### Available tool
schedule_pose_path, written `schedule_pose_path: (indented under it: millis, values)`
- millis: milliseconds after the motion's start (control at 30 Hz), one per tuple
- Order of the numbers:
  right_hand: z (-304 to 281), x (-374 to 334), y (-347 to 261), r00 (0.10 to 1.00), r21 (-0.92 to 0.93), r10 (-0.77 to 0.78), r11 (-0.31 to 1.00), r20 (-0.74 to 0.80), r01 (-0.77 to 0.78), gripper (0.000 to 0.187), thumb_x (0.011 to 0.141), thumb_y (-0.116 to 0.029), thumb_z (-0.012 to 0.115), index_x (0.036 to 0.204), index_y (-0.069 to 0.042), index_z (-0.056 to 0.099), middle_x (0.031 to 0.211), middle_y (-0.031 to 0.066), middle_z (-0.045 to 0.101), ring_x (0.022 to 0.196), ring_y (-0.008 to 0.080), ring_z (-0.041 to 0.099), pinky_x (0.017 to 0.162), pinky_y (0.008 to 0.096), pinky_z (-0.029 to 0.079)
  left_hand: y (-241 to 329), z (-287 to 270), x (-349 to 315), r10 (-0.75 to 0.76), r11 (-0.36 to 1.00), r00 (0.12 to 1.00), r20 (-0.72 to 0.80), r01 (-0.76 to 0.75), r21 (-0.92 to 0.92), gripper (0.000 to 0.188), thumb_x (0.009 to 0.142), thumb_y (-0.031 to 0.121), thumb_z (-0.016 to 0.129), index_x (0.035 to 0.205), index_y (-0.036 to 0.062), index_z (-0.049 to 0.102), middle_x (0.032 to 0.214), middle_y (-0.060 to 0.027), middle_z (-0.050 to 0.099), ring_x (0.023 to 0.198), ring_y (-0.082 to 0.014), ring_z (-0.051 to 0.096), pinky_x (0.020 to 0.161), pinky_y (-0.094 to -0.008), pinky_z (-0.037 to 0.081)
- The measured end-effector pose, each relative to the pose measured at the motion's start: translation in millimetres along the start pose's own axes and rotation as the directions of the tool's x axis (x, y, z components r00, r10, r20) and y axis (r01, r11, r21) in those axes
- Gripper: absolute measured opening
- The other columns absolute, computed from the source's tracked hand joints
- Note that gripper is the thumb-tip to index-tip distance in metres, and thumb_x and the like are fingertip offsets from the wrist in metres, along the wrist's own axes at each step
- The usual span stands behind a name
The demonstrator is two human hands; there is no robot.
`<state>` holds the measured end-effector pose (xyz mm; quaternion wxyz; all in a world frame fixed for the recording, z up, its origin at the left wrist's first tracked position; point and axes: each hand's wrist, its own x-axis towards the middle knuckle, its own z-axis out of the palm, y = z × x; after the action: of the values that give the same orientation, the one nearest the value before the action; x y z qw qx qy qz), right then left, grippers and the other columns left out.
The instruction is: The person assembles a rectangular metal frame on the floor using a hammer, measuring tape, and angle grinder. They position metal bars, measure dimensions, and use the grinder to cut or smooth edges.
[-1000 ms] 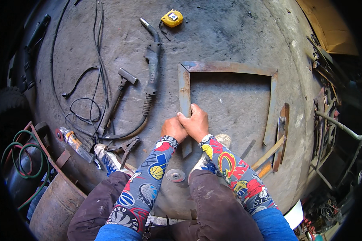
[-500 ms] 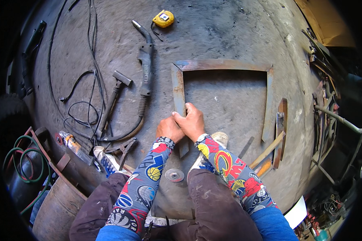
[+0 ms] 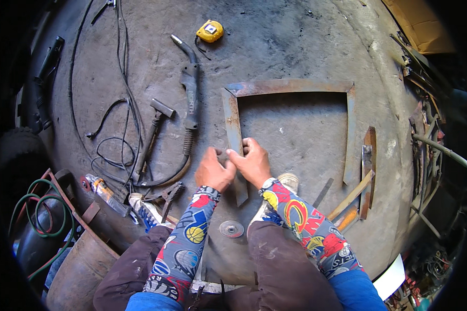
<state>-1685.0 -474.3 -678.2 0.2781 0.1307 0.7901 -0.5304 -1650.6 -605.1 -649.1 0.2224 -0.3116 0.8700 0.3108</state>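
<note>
A three-sided frame of rusty, blue-grey angle steel (image 3: 290, 87) lies on the floor, its near side without a bar. My right hand (image 3: 253, 165) is closed around the lower part of its left leg, thumb on the left side and fingers over the top. Just left of that leg is my left hand (image 3: 213, 170), its fingers curled and its thumb close to my right thumb. A dark patch shows between its fingertips; whether it is a small thing or a shadow, I cannot make out. The leg's cut end shows below my right hand.
To the left lie a welding torch (image 3: 191, 98), a hammer (image 3: 154, 124), cables, a clamp (image 3: 170, 197) and an angle grinder (image 3: 105, 193). A yellow tape measure (image 3: 209, 31) lies ahead. A grinding disc (image 3: 231, 229) is between my feet; metal strips (image 3: 366, 176) lie at right.
My left hand has shifted slightly left, away from the frame's leg and my right hand. My right hand keeps its grip. The whole view has shifted a little.
</note>
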Motion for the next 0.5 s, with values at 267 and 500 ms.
schedule_pose_path:
  millis: [267,500]
  values:
    - [-42,-30,1,0.996,0.028,0.083,0.996,0.031,-0.084,0.055,0.086,-0.029,0.081,0.126,0.002,0.06,0.102,0.0163,0.072,0.083,0.0236,0.073,0.075,0.0369,0.058,72,-79,154,0.612,0.776,0.686,-0.393,-0.616,0.134,0.019,0.087,0.009,0.065,0.104,0.0036,0.066,0.103,-0.018,0.065,0.093,-0.0376,0.065,0.082,-0.0456,0.054]
    - [-116,-61,40,0.965,0.182,0.197,0.969,-0.173,-0.165,0.037,0.091,-0.01,0.072,0.124,0.001,0.061,0.103,0.0117,0.071,0.086,0.015,0.07,0.074,0.0308,0.058,166,-79,280,0.431,0.836,0.879,-0.202,-0.305,0.457,0.075,0.086,0.032,0.077,0.152,0.0163,0.044,0.146,-0.0275,0.052,0.13,-0.0441,0.056,0.107,-0.048,0.049]
